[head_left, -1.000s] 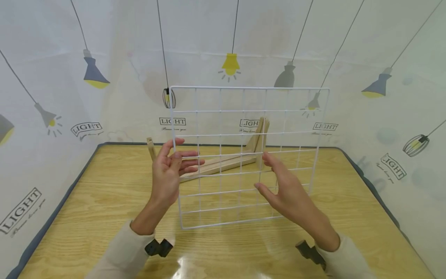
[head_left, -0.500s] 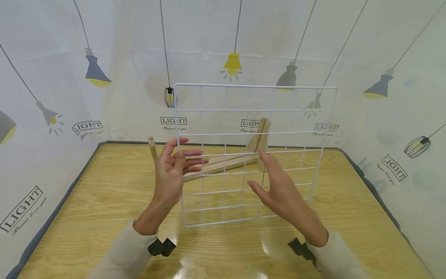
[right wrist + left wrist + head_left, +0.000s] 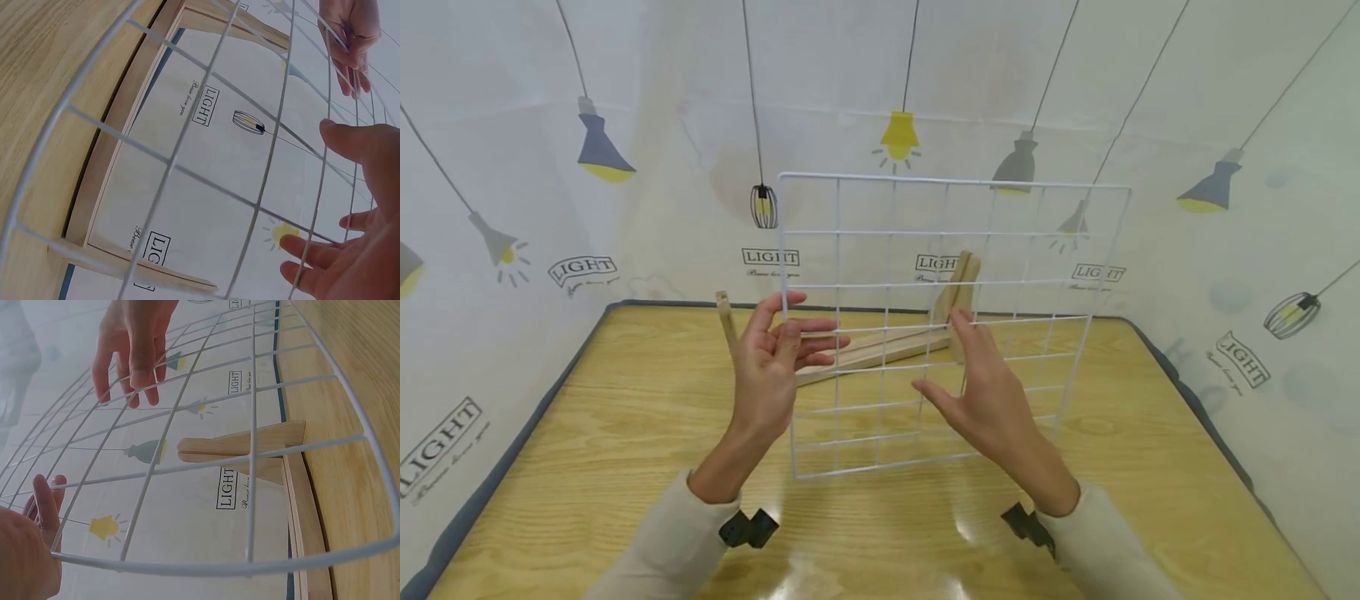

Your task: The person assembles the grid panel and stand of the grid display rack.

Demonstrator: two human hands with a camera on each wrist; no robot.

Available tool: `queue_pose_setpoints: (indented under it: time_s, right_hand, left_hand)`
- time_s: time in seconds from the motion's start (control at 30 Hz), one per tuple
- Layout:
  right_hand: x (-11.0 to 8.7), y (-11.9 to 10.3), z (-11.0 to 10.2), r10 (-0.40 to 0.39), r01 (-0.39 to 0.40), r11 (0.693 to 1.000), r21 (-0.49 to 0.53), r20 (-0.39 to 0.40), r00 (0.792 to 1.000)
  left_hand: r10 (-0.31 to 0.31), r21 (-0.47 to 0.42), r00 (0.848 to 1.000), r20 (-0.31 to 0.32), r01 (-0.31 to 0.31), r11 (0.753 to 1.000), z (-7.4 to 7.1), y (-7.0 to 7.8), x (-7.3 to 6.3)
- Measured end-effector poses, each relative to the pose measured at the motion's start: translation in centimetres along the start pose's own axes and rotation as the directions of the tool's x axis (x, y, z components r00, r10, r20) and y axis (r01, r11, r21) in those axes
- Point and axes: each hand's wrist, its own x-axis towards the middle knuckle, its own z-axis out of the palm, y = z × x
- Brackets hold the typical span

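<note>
A white wire grid panel [image 3: 887, 177] is held upright and slightly turned above the table. My left hand [image 3: 763, 367] grips its left edge wire, thumb on the near side and fingers spread behind. The left wrist view shows that hand [image 3: 25, 556] at the panel's edge. My right hand [image 3: 1000, 400] is at the panel's right half, thumb and fingers loosely extended and apart. In the right wrist view, its fingers [image 3: 312, 250] reach behind the wires. Beyond the panel lies a wooden stand [image 3: 880, 354] with a grooved base and an upright at each end.
The wood-grain table [image 3: 625, 467] has a dark edge [image 3: 647, 303] along its back. A pale cloth backdrop [image 3: 842, 83] printed with lamps and lettering surrounds it on the back and sides. Small black wrist cameras [image 3: 748, 528] sit at both sleeves.
My right hand has moved left and a little up along the panel. The panel has shifted slightly right and up with my left hand still gripping it. The wooden stand stays put.
</note>
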Motion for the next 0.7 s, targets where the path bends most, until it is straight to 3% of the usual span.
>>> queue_pose_setpoints:
  time_s: [0.23,0.47,0.7]
  right_hand:
    - [0.6,-0.3,0.9,0.007,-0.014,0.997,-0.075,-0.093,0.996]
    - [1.1,-0.9,1.4,0.000,-0.030,0.989,-0.143,-0.207,0.978]
    - [1.3,-0.9,1.5,0.006,-0.050,0.985,-0.167,-0.252,0.968]
  left_hand:
    - [0.022,0.020,1.000,-0.006,-0.022,1.000,0.2,0.2,0.1]
    - [0.031,0.016,1.000,-0.003,-0.031,0.999,0.2,0.5,0.1]
    - [0.057,0.008,0.998,0.012,-0.057,0.998,0.3,0.7,0.2]
